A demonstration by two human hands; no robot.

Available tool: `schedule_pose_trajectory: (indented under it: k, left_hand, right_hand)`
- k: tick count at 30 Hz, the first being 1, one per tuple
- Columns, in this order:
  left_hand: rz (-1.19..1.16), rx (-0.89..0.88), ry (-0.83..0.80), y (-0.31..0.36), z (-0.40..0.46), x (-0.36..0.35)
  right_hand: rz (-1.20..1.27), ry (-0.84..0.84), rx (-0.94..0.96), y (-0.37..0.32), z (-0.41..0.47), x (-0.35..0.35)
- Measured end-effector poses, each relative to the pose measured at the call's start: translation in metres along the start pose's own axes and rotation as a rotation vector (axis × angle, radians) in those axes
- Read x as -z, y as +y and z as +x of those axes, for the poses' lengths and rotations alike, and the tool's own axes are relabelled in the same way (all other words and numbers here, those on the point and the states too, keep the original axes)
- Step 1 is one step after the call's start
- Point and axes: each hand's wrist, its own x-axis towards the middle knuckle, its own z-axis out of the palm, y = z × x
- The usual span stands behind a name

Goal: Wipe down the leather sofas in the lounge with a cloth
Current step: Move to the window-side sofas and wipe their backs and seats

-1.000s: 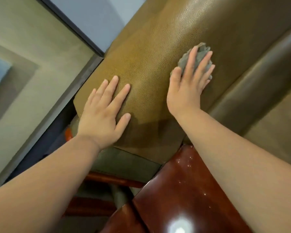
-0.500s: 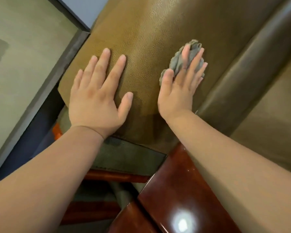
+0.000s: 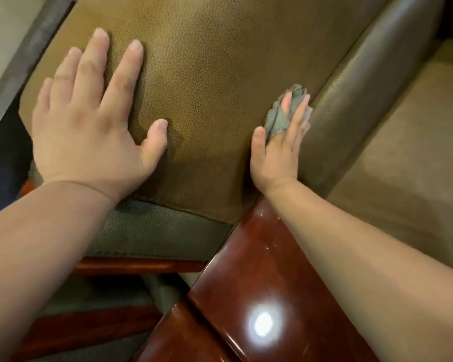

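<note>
The brown leather sofa back [image 3: 207,82] fills the upper middle of the view. My left hand [image 3: 94,134] lies flat on its left part, fingers straight and spread. My right hand [image 3: 277,152] presses a crumpled grey cloth [image 3: 279,118] against the leather near the right edge of the back's top, with straight fingers over the cloth. Part of the cloth shows between and beyond my fingers; the rest is hidden under my hand.
A glossy red-brown wooden armrest [image 3: 259,283] runs from the bottom centre up to the sofa back. The tan seat cushion [image 3: 403,152] lies to the right. A grey-green leather panel [image 3: 154,231] sits below the back. A wall and dark frame [image 3: 19,61] are at left.
My right hand has slid the cloth down and rightward toward the edge of the back. The view has moved closer, and my left hand stays flat on the leather.
</note>
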Motion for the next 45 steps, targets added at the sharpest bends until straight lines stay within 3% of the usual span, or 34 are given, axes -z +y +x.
schedule_pose_trajectory:
  k: [2,5,7,9,12,14,17,21,26,29,34,39,45]
  left_hand:
    - [-0.001,0.012,-0.004,0.002,-0.001,0.002]
    - [0.001,0.02,-0.007,0.007,0.0,0.007]
    - [-0.003,0.029,-0.009,0.008,-0.001,0.007]
    - [-0.012,0.026,0.001,0.006,-0.002,0.005]
    - [-0.016,0.008,-0.001,0.001,-0.002,0.001]
    - [-0.01,0.013,-0.002,0.0,-0.002,-0.001]
    - [0.006,0.0,-0.011,0.001,0.0,0.001]
    - [0.006,0.032,-0.011,0.003,0.0,0.004]
    - [0.061,0.028,-0.013,0.006,0.001,0.002]
    - [0.047,0.06,-0.05,0.005,0.0,-0.002]
    - [-0.017,0.114,-0.079,0.006,-0.003,-0.007]
    - [-0.037,0.152,-0.08,0.007,-0.005,-0.011]
    - [0.058,0.022,0.004,0.005,0.002,0.001]
  right_hand:
    - [-0.022,-0.128,0.053,0.005,-0.04,-0.002]
    - [-0.193,-0.499,0.081,0.007,-0.121,-0.01]
    - [-0.307,-0.609,0.099,0.016,-0.134,-0.012]
    - [-0.258,-0.576,0.066,0.018,-0.119,-0.012]
    - [-0.181,-0.284,0.162,0.016,-0.095,-0.02]
    - [-0.146,-0.193,0.161,0.015,-0.092,-0.027]
    - [-0.376,-0.371,0.098,0.018,-0.119,-0.024]
    - [-0.754,-0.633,0.258,0.038,-0.179,0.004]
    - [-0.985,-0.565,0.145,0.052,-0.12,0.035]
    - [-0.935,-0.562,0.115,0.041,-0.124,0.026]
    - [-0.917,-0.726,0.45,0.054,-0.151,0.031]
    - [-0.899,-0.475,0.284,0.065,-0.118,0.045]
    - [-0.85,-0.628,0.417,0.061,-0.132,0.037]
